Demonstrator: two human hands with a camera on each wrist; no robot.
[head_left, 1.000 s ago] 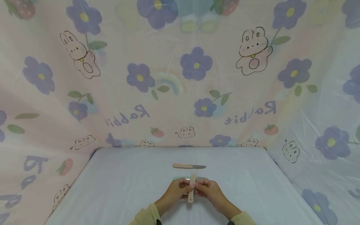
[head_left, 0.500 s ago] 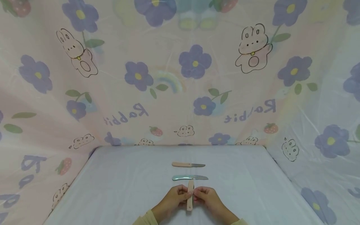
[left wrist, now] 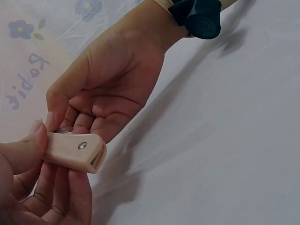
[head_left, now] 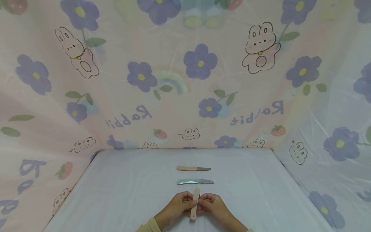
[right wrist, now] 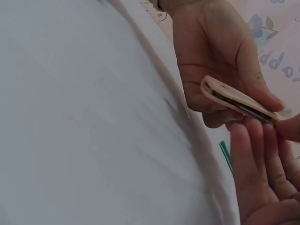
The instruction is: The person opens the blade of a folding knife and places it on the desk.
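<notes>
In the head view, a peach-handled folding knife (head_left: 193,213) stands lengthwise between both hands. My left hand (head_left: 181,203) grips its handle, thumb laid across the top face. From the other side my right hand (head_left: 211,203) pinches the knife's edge with thumb and fingertips. The handle (left wrist: 72,149), with a round metal rivet near its end, shows closely in the left wrist view. Dark metal (right wrist: 243,108) lies along the handle's slot in the right wrist view; the blade appears folded in, partly hidden by fingers.
Just beyond the hands lies an unfolded knife with a shiny teal handle (head_left: 186,182). Farther back, parallel to it, is another unfolded knife with a peach handle (head_left: 186,168). A white cloth covers the table (head_left: 121,187), and a printed curtain (head_left: 171,109) encloses its far side and flanks.
Both hands have drawn the folding knife back toward the body, uncovering the teal knife they partly hid a second ago. The two knives on the table stay put; the head view tilts slightly.
</notes>
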